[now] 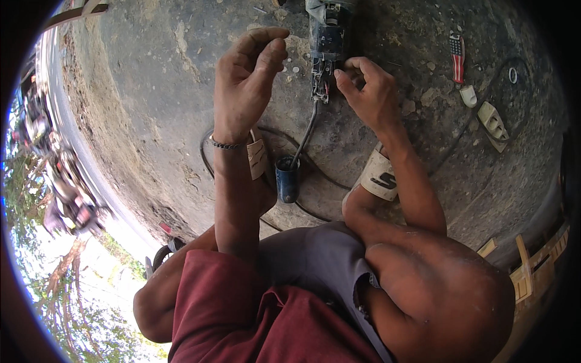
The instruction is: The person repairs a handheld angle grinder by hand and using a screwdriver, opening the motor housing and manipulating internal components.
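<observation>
Opened power tool (330, 43) lies on worn ground with its inner parts bare

The tool lies at the top centre of the view, between the person's two hands, its dark body running up to the picture's edge. Its near end is uncovered, showing exposed inner parts (321, 80).

The left hand (247, 78) hangs to the left of the tool, apart from it. Its fingers curl, with the thumb and forefinger tips a narrow gap apart, and nothing shows between them. The right hand (372, 94) is at the other side, thumb and forefinger close together and reaching the exposed end; whether they touch it or pinch some small part cannot be told.

A dark cable (310, 130) runs from the bared end down into the open mouth of a blue cylindrical cover (288, 184), which is between the person's feet. More cable loops behind and beside the cover.

Off to the right lie a slim tool with a star-and-stripe handle (457, 58), a small white piece (468, 97) just below it, a beige casing (493, 126) and a pale ring (513, 75).

The person squats in dark red shorts (224, 296), with a dark bracelet (227, 144) on the left wrist and pale-strapped footwear (379, 175). At the far left, blurred motorbikes (69, 193) line a bright roadside.
</observation>
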{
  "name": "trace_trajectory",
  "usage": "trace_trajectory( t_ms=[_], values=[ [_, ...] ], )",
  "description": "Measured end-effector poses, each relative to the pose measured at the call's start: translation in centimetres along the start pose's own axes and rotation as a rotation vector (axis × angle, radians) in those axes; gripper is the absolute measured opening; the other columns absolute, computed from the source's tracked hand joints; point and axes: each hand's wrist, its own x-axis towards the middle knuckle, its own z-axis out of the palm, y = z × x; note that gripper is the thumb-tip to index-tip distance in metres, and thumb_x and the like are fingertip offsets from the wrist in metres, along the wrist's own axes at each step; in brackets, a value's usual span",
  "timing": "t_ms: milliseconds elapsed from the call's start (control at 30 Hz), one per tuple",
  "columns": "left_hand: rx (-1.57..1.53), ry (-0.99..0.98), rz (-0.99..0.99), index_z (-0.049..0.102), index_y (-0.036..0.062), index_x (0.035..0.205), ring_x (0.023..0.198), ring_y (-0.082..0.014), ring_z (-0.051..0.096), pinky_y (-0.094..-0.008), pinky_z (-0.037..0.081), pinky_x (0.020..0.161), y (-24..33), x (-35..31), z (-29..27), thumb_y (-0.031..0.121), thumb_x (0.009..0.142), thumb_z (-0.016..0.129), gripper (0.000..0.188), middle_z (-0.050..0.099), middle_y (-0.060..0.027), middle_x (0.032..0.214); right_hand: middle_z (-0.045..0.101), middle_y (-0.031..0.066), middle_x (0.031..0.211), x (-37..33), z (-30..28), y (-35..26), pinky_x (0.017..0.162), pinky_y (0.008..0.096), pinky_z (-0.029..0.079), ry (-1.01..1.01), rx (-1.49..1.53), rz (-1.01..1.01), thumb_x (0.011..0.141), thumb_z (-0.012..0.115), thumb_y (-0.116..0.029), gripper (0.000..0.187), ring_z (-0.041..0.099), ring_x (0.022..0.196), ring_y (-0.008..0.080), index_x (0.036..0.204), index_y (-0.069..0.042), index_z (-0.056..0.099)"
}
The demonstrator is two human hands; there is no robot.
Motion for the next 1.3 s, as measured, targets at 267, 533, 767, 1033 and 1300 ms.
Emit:
trace_trajectory(
  t_ms=[267, 533, 767, 1033, 1300],
  values=[
    [0.066, -0.035, -0.05, 0.069, 0.0006, 0.119, 0.081, -0.008, 0.063, -0.0246, 0.05, 0.073, -0.9, -0.3, 1.6, 0.023, 0.1, 0.066, 0.03, 0.072, -0.0036, 0.091, 0.071, 0.0146, 0.084, 0.2, -0.2, 0.6, 0.059, 0.0352, 0.053, -0.019, 0.017, -0.038, 0.092, 0.072, -0.021, 0.024, 0.069, 0.068, 0.025, 0.1, 0.001, 0.067],
    [0.182, -0.093, -0.107, 0.068, -0.0007, 0.121, 0.083, -0.0086, 0.06, -0.0242, 0.05, 0.076, -1.9, -0.3, 2.5, 0.022, 0.101, 0.065, 0.031, 0.068, -0.0024, 0.092, 0.071, 0.0157, 0.087, 0.4, -0.3, 0.7, 0.063, 0.0371, 0.053, -0.035, 0.016, -0.031, 0.092, 0.069, -0.018, 0.019, 0.071, 0.074, 0.0292, 0.098, 0.0, 0.067],
    [0.349, -0.112, -0.099, 0.07, 0.0027, 0.119, 0.089, -0.0116, 0.067, -0.0279, 0.053, 0.078, -2.1, -0.3, 3.2, 0.026, 0.098, 0.066, 0.032, 0.074, -0.0078, 0.097, 0.071, 0.0136, 0.083, 0.3, -0.6, 0.1, 0.06, 0.0357, 0.052, -0.053, 0.041, 0.019, 0.089, 0.07, -0.012, 0.013, 0.07, 0.07, 0.0255, 0.093, -0.001, 0.066],
    [0.369, -0.326, 0.019, 0.072, 0.0024, 0.113, 0.086, -0.0203, 0.073, -0.0332, 0.056, 0.073, -2.1, -0.8, 4.7, 0.025, 0.095, 0.069, 0.029, 0.075, -0.0114, 0.098, 0.07, 0.0115, 0.079, -1.0, -2.6, -1.2, 0.058, 0.0352, 0.053, -0.061, 0.087, -0.131, 0.087, 0.07, -0.01, 0.011, 0.07, 0.067, 0.0224, 0.091, -0.001, 0.066],
    [0.328, -0.392, -0.058, 0.069, -0.0011, 0.111, 0.09, -0.0162, 0.071, -0.0294, 0.055, 0.077, -1.8, -0.9, 5.1, 0.024, 0.1, 0.065, 0.027, 0.075, -0.0102, 0.098, 0.073, 0.01, 0.086, -1.4, -4.9, -2.0, 0.063, 0.0323, 0.056, -0.056, 0.099, -0.124, 0.089, 0.07, -0.01, 0.011, 0.071, 0.072, 0.0191, 0.096, -0.001, 0.067]
  ],
)
